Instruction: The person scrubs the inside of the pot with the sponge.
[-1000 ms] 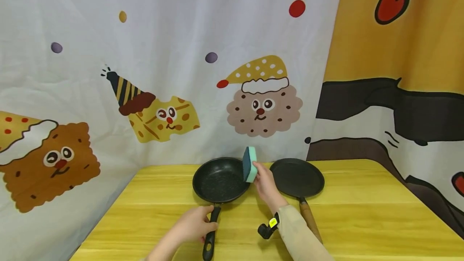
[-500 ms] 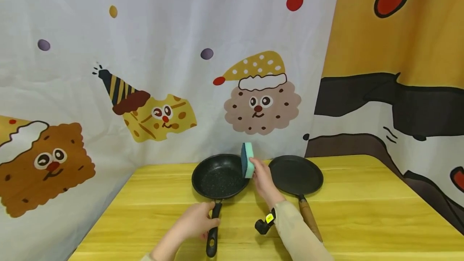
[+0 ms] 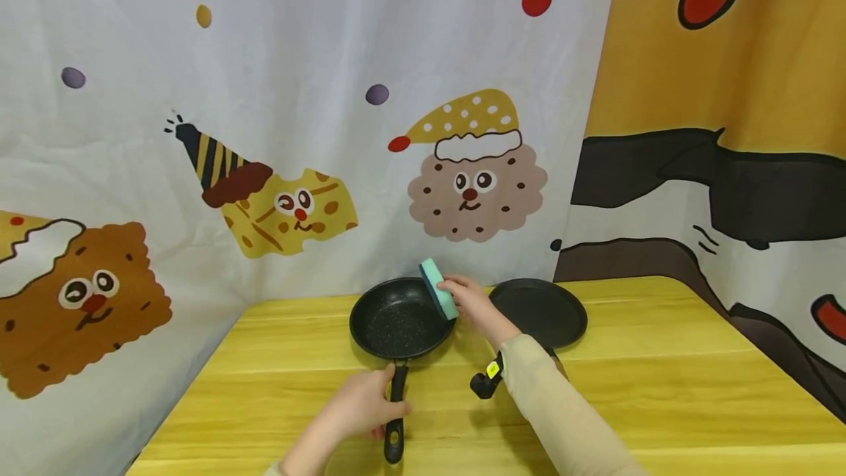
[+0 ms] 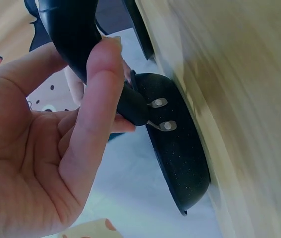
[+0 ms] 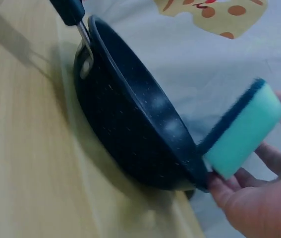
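Note:
A black speckled frying pan [image 3: 399, 322] sits on the wooden table. My left hand [image 3: 360, 404] grips its black handle [image 3: 394, 439], thumb and fingers on opposite sides, as the left wrist view also shows. My right hand [image 3: 477, 307] holds a sponge [image 3: 439, 289] by its light green side at the pan's right rim. The sponge's dark scouring side faces into the pan. In the right wrist view the sponge [image 5: 244, 129] leans over the rim, its lower end right at the edge, with the right fingertips just below.
A flat black griddle pan [image 3: 538, 312] lies to the right, its handle mostly hidden behind my right forearm. A printed curtain [image 3: 297, 94] hangs along the table's back edge. The yellow wooden table [image 3: 661, 366] extends to the right.
The sponge has tilted to the left, its top leaning over the pan, and my right hand and forearm have turned with it. My left hand keeps its grip on the handle.

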`<action>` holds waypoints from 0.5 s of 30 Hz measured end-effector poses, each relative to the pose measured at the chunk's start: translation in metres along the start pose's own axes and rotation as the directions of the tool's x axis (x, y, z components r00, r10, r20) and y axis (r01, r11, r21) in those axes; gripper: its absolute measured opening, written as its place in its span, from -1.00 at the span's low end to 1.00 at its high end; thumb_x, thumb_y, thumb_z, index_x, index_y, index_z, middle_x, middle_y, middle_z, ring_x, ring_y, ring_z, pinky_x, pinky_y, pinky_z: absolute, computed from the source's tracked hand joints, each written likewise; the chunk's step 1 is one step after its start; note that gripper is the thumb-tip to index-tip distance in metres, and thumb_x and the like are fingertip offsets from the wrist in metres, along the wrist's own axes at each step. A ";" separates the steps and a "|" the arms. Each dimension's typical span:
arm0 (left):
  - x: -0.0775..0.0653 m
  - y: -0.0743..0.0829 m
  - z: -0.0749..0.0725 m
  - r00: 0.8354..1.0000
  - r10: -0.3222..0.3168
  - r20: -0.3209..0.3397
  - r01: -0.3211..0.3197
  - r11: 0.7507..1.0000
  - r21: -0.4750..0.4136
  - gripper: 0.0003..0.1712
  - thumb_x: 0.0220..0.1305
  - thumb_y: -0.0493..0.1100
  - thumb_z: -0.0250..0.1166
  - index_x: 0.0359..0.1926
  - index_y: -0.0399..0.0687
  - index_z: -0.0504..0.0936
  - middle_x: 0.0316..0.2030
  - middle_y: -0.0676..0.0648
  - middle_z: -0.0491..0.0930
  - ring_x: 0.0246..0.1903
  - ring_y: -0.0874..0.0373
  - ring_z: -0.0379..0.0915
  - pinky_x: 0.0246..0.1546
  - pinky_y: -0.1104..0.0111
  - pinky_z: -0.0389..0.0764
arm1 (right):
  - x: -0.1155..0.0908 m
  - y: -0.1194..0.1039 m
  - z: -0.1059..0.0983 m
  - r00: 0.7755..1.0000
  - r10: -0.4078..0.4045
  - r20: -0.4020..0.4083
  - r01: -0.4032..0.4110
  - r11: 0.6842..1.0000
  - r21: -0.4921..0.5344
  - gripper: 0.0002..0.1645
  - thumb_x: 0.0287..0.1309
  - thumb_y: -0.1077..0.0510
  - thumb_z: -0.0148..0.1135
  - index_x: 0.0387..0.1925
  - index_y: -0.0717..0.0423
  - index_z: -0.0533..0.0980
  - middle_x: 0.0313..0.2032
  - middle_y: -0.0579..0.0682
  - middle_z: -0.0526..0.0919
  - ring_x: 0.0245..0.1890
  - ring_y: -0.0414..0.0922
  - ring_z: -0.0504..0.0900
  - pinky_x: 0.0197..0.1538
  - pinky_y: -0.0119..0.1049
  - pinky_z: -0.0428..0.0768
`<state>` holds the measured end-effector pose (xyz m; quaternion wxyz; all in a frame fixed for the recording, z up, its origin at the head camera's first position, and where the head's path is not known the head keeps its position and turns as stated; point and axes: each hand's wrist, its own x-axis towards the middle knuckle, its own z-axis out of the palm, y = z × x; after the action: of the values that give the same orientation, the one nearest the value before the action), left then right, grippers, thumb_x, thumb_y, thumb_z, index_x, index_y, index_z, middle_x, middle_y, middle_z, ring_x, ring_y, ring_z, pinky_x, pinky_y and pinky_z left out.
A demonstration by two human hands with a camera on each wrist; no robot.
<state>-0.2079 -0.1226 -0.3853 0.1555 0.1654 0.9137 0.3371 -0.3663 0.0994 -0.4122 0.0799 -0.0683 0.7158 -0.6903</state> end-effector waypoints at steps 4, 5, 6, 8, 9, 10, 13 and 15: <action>-0.003 0.000 0.000 1.000 -0.009 0.028 0.010 0.999 -0.046 -0.04 0.24 -0.04 0.32 0.39 -0.57 0.05 -0.79 -0.04 0.53 -0.76 0.02 0.53 -0.67 0.19 0.57 | 0.002 -0.013 -0.004 0.996 -0.040 0.084 0.064 0.950 -0.305 -0.33 0.24 -0.09 0.22 0.31 0.10 0.41 0.31 0.14 0.37 0.24 0.11 0.37 0.21 0.04 0.37; -0.003 -0.001 0.000 0.999 -0.004 0.032 0.006 0.998 -0.056 -0.04 0.25 -0.06 0.31 0.39 -0.57 0.03 -0.79 -0.04 0.53 -0.77 0.03 0.52 -0.67 0.17 0.57 | 0.003 -0.016 -0.005 0.994 -0.046 0.101 0.081 0.923 -0.376 -0.36 0.22 -0.08 0.23 0.28 0.09 0.45 0.29 0.13 0.39 0.23 0.11 0.39 0.19 0.04 0.38; -0.004 -0.001 0.000 0.999 0.001 0.035 0.001 0.998 -0.066 -0.04 0.25 -0.07 0.30 0.39 -0.58 0.02 -0.79 -0.04 0.53 -0.77 0.04 0.52 -0.67 0.15 0.58 | 0.003 -0.019 -0.006 0.991 -0.049 0.124 0.098 0.896 -0.432 -0.38 0.21 -0.07 0.24 0.25 0.09 0.48 0.28 0.14 0.41 0.23 0.11 0.39 0.19 0.04 0.40; -0.005 -0.001 0.000 0.999 0.010 0.036 -0.007 0.997 -0.071 -0.05 0.25 -0.09 0.29 0.39 -0.59 0.01 -0.79 -0.04 0.53 -0.78 0.06 0.52 -0.67 0.13 0.58 | 0.004 -0.024 -0.008 0.983 -0.059 0.171 0.143 0.835 -0.532 -0.42 0.18 -0.05 0.26 0.20 0.10 0.52 0.23 0.13 0.46 0.21 0.10 0.42 0.15 0.01 0.44; -0.005 -0.002 0.000 0.999 0.012 0.034 -0.010 0.997 -0.070 -0.05 0.25 -0.09 0.29 0.39 -0.59 0.01 -0.80 -0.03 0.52 -0.79 0.06 0.52 -0.68 0.12 0.58 | 0.005 -0.026 -0.008 0.978 -0.059 0.199 0.165 0.804 -0.572 -0.43 0.16 -0.04 0.27 0.18 0.11 0.54 0.21 0.12 0.49 0.19 0.09 0.44 0.12 -0.02 0.47; -0.004 -0.002 0.000 0.999 0.013 0.033 -0.010 0.998 -0.067 -0.05 0.25 -0.09 0.29 0.39 -0.59 0.01 -0.81 -0.03 0.52 -0.79 0.05 0.51 -0.68 0.12 0.58 | 0.005 -0.027 -0.008 0.973 -0.058 0.223 0.185 0.771 -0.609 -0.45 0.14 -0.03 0.28 0.14 0.11 0.57 0.18 0.10 0.52 0.18 0.07 0.46 0.08 -0.06 0.50; -0.004 -0.003 0.001 0.999 0.010 0.033 -0.008 0.998 -0.060 -0.07 0.26 -0.10 0.26 0.39 -0.59 0.00 -0.82 -0.02 0.52 -0.80 0.04 0.52 -0.67 0.09 0.58 | 0.006 -0.029 -0.005 0.957 -0.049 0.287 0.246 0.661 -0.709 -0.51 0.06 0.00 0.33 0.04 0.10 0.64 0.07 0.04 0.62 0.01 0.01 0.57 -0.11 -0.20 0.54; -0.003 -0.004 0.002 0.999 0.008 0.040 -0.006 0.999 -0.052 -0.08 0.27 -0.11 0.24 0.40 -0.59 -0.01 -0.82 -0.02 0.52 -0.80 0.04 0.52 -0.67 0.09 0.58 | 0.005 -0.031 -0.002 0.949 -0.022 0.314 0.266 0.592 -0.760 -0.55 0.01 0.04 0.36 -0.02 0.09 0.67 0.02 0.02 0.65 -0.10 -0.03 0.60 -0.21 -0.25 0.52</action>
<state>-0.2051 -0.1252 -0.3886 0.1771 0.1711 0.9007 0.3580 -0.3718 0.0990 -0.3811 0.0820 -0.2489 0.9211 -0.2880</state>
